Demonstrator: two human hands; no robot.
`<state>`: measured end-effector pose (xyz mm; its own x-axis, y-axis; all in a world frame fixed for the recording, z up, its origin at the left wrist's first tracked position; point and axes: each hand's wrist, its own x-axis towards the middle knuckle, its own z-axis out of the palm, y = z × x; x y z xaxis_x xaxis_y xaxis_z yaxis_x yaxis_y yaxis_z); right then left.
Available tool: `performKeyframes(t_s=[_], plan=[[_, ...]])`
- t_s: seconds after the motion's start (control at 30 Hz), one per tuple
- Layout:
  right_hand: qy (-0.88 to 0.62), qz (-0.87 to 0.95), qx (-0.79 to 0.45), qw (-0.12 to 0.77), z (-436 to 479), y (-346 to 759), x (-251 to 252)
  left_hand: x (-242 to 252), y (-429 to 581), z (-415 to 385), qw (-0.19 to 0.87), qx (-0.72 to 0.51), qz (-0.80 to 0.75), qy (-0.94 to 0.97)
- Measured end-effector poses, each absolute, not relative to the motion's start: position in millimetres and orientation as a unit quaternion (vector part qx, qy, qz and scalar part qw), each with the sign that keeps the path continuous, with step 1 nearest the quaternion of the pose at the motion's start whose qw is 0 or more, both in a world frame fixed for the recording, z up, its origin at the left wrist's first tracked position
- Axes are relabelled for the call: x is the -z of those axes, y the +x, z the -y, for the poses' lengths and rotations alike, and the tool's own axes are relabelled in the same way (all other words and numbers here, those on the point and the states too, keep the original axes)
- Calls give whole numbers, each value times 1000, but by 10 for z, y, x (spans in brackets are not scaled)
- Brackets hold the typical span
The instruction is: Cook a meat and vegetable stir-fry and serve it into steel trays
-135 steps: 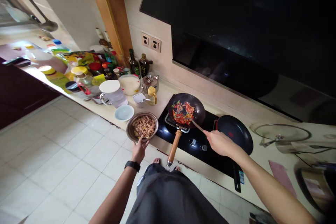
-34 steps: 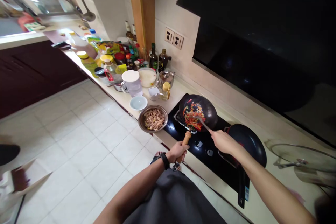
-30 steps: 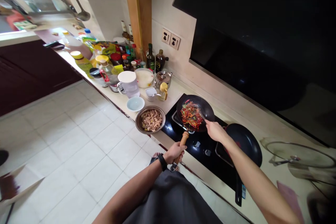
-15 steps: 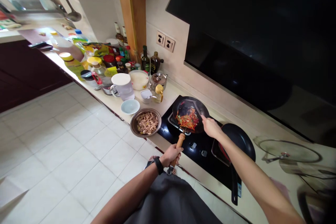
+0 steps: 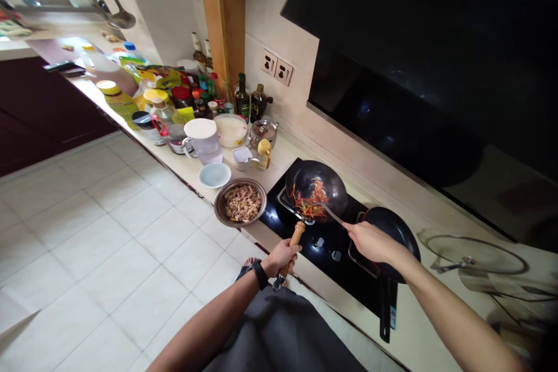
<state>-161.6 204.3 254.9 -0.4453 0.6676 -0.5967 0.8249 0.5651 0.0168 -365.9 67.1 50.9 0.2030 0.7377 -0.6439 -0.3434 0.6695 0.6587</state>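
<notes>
A dark wok [image 5: 333, 189] stands on the left burner of the black stove [image 5: 325, 258]. My left hand [image 5: 281, 257] is wrapped round its wooden handle [image 5: 297, 233]. Shredded orange, red and green vegetables [image 5: 311, 200] lie in the wok. My right hand [image 5: 368, 239] grips a spatula [image 5: 333, 213], whose head is among the vegetables on the near side of the wok. Just left of the stove sits a metal bowl [image 5: 219, 213] filled with cooked-looking meat strips [image 5: 243, 203].
A black frying pan [image 5: 396, 232] rests on the right burner, its handle over the front. A glass lid [image 5: 477, 253] lies farther right. Left of the stove are a pale blue bowl [image 5: 215, 175], a water pitcher [image 5: 204, 142] and several bottles. A dark range hood [image 5: 418, 87] hangs above.
My right hand has drawn the spatula back from the far side of the wok to the near side, moving down and right. My left hand keeps hold of the wok handle.
</notes>
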Motion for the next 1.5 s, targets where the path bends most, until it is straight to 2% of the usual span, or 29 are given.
performKeyframes(t_s=[0.23, 0.33, 0.43, 0.6, 0.67, 0.77, 0.93, 1.07, 1.13, 1.33, 1.43, 1.5], plan=[[528, -821, 111, 185, -2403, -2029, -1875, -517, -3650, -663, 749, -365, -521, 184], [520, -820, 109, 213, -2281, -2076, -1784, -529, -3652, -666, 748, -361, -525, 185], [480, -833, 117, 251, -2076, -1935, -1997, -526, -3654, -673, 747, -358, -530, 183], [450, -837, 145, 276, -1987, -1656, -2672, -527, -3662, -685, 753, -354, -524, 184], [446, -831, 144, 298, -2026, -1666, -2739, -534, -3665, -686, 751, -352, -527, 183], [452, -831, 136, 294, -2140, -1783, -2523, -540, -3662, -683, 749, -357, -527, 182], [524, -821, 124, 192, -2325, -2044, -1949, -546, -3658, -674, 749, -355, -530, 181], [513, -822, 125, 211, -2156, -2132, -1772, -548, -3662, -673, 748, -355, -528, 188], [484, -833, 123, 237, -2029, -2042, -1896, -541, -3660, -675, 750, -356, -524, 190], [446, -836, 149, 282, -2022, -1617, -2740, -526, -3651, -674, 749, -354, -528, 189], [445, -826, 136, 318, -2141, -1638, -2763, -525, -3649, -673, 748, -353, -530, 188], [454, -827, 120, 309, -2233, -1669, -2632, -525, -3648, -673, 746, -358, -530, 186]])
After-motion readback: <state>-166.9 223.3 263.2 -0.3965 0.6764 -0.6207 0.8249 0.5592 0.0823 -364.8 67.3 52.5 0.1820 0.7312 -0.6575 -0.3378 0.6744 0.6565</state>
